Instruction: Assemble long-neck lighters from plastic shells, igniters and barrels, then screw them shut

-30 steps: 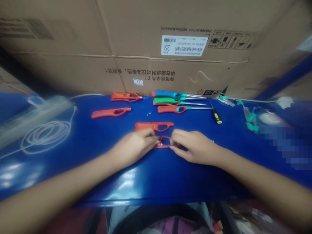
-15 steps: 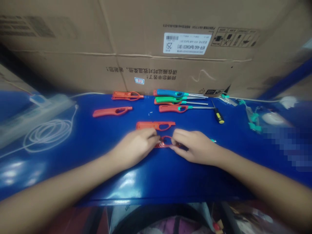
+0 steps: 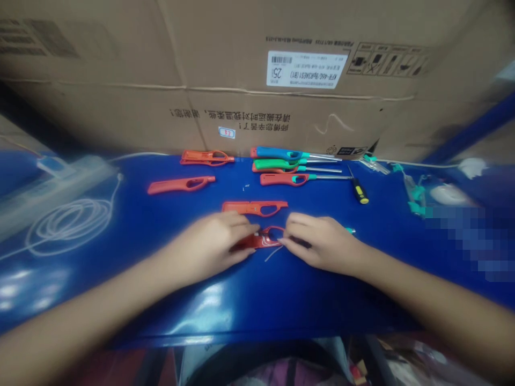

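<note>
Between my hands, low over the blue tabletop, lies a red lighter housing half (image 3: 265, 239) with thin pale wires inside and its trigger loop towards the right. My left hand (image 3: 219, 238) is closed around its left end, thumb below and fingers above. Closed in a pinch, my right hand (image 3: 317, 238) grips the loop end, partly covering it. A loose pale wire (image 3: 273, 253) sticks out below the housing. Just beyond my hands rests another orange-red housing half (image 3: 255, 207). To the right of my right hand, a small teal-tipped part (image 3: 351, 230) shows, mostly hidden by that hand.
At the back are assembled long-nosed lighters, among them a blue one (image 3: 277, 154) and a red one (image 3: 284, 179). A screwdriver (image 3: 359, 191) lies to their right. More orange housings (image 3: 207, 157) lie at back left, with a coiled white cable (image 3: 72, 222) further left. A cardboard box (image 3: 225, 64) stands behind.
My left hand has shifted slightly left along the housing, its thumb now lower, uncovering more of the inside. A loose wire end now shows below the housing. The view has moved a little.
</note>
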The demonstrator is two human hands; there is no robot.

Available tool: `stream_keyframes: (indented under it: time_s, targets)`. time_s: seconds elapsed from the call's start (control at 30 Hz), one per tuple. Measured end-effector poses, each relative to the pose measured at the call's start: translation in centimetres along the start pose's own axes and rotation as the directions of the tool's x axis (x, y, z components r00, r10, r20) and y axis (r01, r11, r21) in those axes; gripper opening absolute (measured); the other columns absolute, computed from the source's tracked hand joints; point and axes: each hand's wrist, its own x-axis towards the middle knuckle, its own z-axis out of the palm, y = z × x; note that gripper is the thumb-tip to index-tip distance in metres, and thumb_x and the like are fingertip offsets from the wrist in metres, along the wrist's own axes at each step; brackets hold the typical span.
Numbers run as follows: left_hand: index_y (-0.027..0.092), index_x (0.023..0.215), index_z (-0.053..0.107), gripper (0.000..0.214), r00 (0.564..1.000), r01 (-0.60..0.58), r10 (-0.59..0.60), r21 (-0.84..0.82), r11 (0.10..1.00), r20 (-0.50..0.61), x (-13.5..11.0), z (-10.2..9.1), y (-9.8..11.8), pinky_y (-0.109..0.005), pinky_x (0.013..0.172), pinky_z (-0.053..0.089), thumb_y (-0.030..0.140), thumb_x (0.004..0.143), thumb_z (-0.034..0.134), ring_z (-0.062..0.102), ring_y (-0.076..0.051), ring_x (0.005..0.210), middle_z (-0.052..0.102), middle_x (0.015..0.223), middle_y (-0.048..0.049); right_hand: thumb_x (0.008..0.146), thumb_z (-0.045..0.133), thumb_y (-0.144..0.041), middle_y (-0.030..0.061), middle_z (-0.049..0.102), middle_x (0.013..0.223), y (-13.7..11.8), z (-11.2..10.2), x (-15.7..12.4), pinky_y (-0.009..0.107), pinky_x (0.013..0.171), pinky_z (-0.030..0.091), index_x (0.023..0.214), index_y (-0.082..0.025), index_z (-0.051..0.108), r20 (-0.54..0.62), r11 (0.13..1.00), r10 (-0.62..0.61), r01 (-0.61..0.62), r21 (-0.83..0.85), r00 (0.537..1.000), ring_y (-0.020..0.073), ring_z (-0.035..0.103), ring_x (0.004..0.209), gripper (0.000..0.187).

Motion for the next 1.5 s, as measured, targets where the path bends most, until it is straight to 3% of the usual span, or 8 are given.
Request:
stream_keyframes:
  time_s: [0.13,0.37,0.53,0.77,0.93,1.13,1.33,1.5]
  targets:
    - [0.017,0.120,0.068,0.026,0.999,-0.028,0.025,-0.083,0.996,-0.037,0.0,0.8,0.0,-0.035,0.086,0.056,0.025,0.095,0.063,0.068,-0.022,0.097,0.072,0.106,-0.0081,0.096,0.057,-0.025,0.0033,0.069,0.096,-0.1,0.3,0.0,0.023,0.063,0.043,0.097,-0.020,0.064,-0.068,0.993,0.069,-0.063,0.098,0.995,0.0126,0.062,0.076,0.009]
    - [0.016,0.126,0.065,0.032,0.994,-0.066,0.051,-0.151,0.986,-0.101,0.1,1.9,0.1,-0.037,0.091,0.056,0.023,0.095,0.065,0.066,-0.022,0.102,0.071,0.109,-0.0096,0.099,0.055,-0.023,0.0044,0.075,0.107,0.2,0.7,0.1,0.025,0.080,0.051,0.110,-0.021,0.069,-0.043,0.992,0.013,-0.007,0.129,0.999,0.0165,0.070,0.096,0.018]
    - [0.016,0.126,0.064,0.031,0.993,-0.069,0.052,-0.151,0.986,-0.109,0.1,2.1,0.1,-0.037,0.092,0.055,0.024,0.096,0.063,0.066,-0.022,0.102,0.071,0.110,-0.0095,0.098,0.052,-0.015,0.0044,0.076,0.107,0.5,0.9,0.0,0.024,0.078,0.052,0.108,-0.020,0.071,-0.081,0.991,-0.067,0.076,0.112,0.994,0.0150,0.071,0.093,0.023]
    - [0.016,0.123,0.066,0.027,0.993,-0.073,0.059,-0.136,0.988,-0.103,0.1,2.1,0.2,-0.036,0.092,0.054,0.025,0.098,0.060,0.065,-0.022,0.102,0.070,0.110,-0.0096,0.098,0.048,-0.013,0.0041,0.076,0.104,0.6,0.8,-0.1,0.023,0.075,0.050,0.107,-0.020,0.072,-0.077,0.991,-0.087,0.094,0.095,0.993,0.0144,0.071,0.092,0.026]
    - [0.019,0.118,0.070,0.024,0.992,-0.102,0.093,-0.107,0.989,-0.086,0.1,2.1,0.3,-0.036,0.093,0.054,0.027,0.100,0.056,0.064,-0.021,0.101,0.070,0.109,-0.0085,0.098,0.046,-0.013,0.0036,0.075,0.106,0.5,0.7,-0.2,0.026,0.064,0.044,0.111,-0.021,0.071,-0.039,0.988,-0.133,0.130,-0.087,0.990,0.0140,0.069,0.081,0.029]
    - [0.015,0.116,0.071,0.030,0.992,-0.118,0.121,0.063,0.991,-0.036,0.2,1.8,1.0,-0.036,0.088,0.056,0.029,0.104,0.047,0.065,-0.022,0.097,0.069,0.104,-0.0101,0.099,0.045,-0.016,0.0056,0.075,0.106,0.1,0.2,-0.1,0.030,0.063,0.041,0.112,-0.017,0.070,0.073,0.934,-0.200,0.212,-0.287,0.977,0.0164,0.066,0.076,0.028]
    - [0.012,0.110,0.072,0.030,0.994,-0.105,0.106,0.173,0.979,0.006,0.3,1.6,2.0,-0.037,0.086,0.058,0.024,0.105,0.045,0.065,-0.022,0.095,0.068,0.102,-0.0106,0.100,0.051,-0.027,0.0016,0.073,0.100,0.0,-0.7,-0.1,0.028,0.062,0.040,0.098,-0.022,0.072,-0.073,0.985,-0.075,0.063,-0.159,0.995,0.0130,0.065,0.075,0.021]
    - [0.013,0.112,0.071,0.030,0.994,-0.102,0.106,0.153,0.983,-0.020,0.2,1.7,2.1,-0.035,0.087,0.058,0.022,0.105,0.043,0.066,-0.022,0.097,0.069,0.103,-0.0108,0.098,0.056,-0.028,0.0026,0.069,0.093,0.3,-0.7,0.2,0.026,0.066,0.042,0.089,-0.020,0.070,-0.020,0.998,0.015,-0.017,-0.067,1.000,0.0148,0.064,0.084,0.018]
